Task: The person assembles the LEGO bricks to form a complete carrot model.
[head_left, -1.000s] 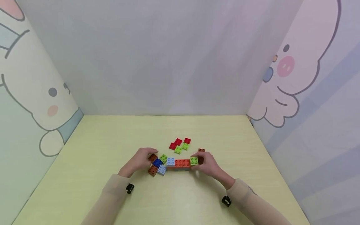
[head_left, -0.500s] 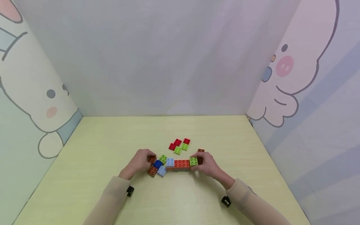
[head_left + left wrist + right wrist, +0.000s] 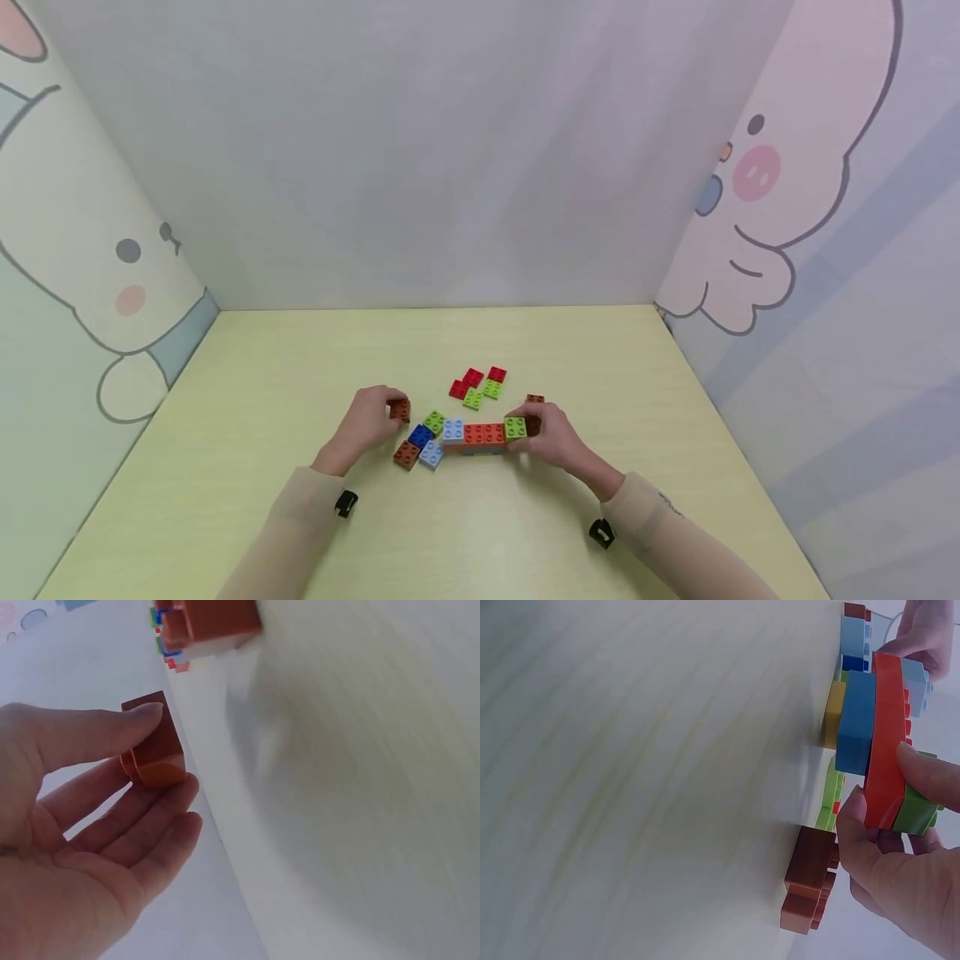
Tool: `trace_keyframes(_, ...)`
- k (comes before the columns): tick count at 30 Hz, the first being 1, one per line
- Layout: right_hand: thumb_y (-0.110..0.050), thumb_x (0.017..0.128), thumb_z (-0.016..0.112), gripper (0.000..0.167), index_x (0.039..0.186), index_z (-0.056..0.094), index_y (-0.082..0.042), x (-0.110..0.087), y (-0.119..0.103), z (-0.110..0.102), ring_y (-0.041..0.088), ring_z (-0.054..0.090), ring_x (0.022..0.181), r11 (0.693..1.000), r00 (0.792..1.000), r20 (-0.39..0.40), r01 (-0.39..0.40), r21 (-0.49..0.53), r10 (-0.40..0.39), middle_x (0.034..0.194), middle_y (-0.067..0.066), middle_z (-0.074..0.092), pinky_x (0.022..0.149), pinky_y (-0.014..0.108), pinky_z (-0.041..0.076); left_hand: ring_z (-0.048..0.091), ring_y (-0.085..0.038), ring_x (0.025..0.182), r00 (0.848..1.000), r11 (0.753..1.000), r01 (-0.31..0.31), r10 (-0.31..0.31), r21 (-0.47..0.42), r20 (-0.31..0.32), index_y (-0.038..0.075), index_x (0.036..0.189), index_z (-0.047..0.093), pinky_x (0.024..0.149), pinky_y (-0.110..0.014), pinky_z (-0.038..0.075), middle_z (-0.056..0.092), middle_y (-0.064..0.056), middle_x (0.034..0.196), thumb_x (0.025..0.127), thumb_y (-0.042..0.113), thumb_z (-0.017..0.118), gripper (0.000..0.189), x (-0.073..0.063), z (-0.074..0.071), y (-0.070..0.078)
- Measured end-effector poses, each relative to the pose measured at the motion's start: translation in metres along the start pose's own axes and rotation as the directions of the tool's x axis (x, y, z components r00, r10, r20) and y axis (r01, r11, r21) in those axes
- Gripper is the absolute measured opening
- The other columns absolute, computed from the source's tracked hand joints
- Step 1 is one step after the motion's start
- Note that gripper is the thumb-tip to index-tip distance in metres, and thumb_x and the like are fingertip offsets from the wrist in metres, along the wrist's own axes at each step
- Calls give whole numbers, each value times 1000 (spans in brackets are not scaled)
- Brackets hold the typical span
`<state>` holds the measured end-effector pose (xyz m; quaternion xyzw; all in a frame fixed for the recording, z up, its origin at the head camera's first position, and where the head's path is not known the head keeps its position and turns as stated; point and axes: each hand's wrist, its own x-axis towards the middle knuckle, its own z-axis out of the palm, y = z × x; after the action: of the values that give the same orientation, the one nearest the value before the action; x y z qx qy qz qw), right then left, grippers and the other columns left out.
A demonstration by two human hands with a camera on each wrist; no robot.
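Observation:
My left hand (image 3: 367, 423) pinches a brown toy brick (image 3: 401, 411) between thumb and fingers; in the left wrist view that brick (image 3: 156, 746) appears raised off the table. My right hand (image 3: 555, 435) grips the right end of a built block structure, thumb on a green brick (image 3: 515, 427). In the right wrist view a long red layer (image 3: 889, 735) sits over a blue brick (image 3: 855, 724), with a yellow brick (image 3: 834, 712) lower down. On its top, a light blue brick (image 3: 453, 431) stands at the left end, beside orange-red studs (image 3: 483, 434).
Left of the structure lie a lime brick (image 3: 434, 422), a dark blue brick (image 3: 421, 437), a light blue brick (image 3: 431, 454) and a brown brick (image 3: 407, 454). Behind are several red bricks (image 3: 472, 377) and lime bricks (image 3: 472, 399). Brown bricks (image 3: 810, 859) lie by my right hand.
My left hand has drawn the brown brick out of the left cluster, away to the back left. My right hand keeps its grip on the structure, nearly still.

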<state>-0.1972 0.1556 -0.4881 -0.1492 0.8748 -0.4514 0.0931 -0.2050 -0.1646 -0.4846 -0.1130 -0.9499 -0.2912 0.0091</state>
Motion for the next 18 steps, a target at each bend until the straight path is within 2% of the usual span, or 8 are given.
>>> trace_keyframes(8,-9,70,85,37,104,72,-13,2,2,-1,19,55,101,1000,1000,-3,-4,-7,4,107,-1,63,88,45,43,59,-22,91,999,999,-25,23,-44,-31,4,107,71,79,-41,49,65,-4,98,76,5,79,32,-1,-3,20)
trace_keyframes(18,-9,70,85,37,104,72,-14,2,5,1,18,55,98,1000,1000,-2,-11,-8,11,105,-2,63,86,43,44,60,-20,96,990,985,-131,124,-115,-70,6,111,70,83,-40,49,66,-2,103,78,9,79,35,-4,-3,57)
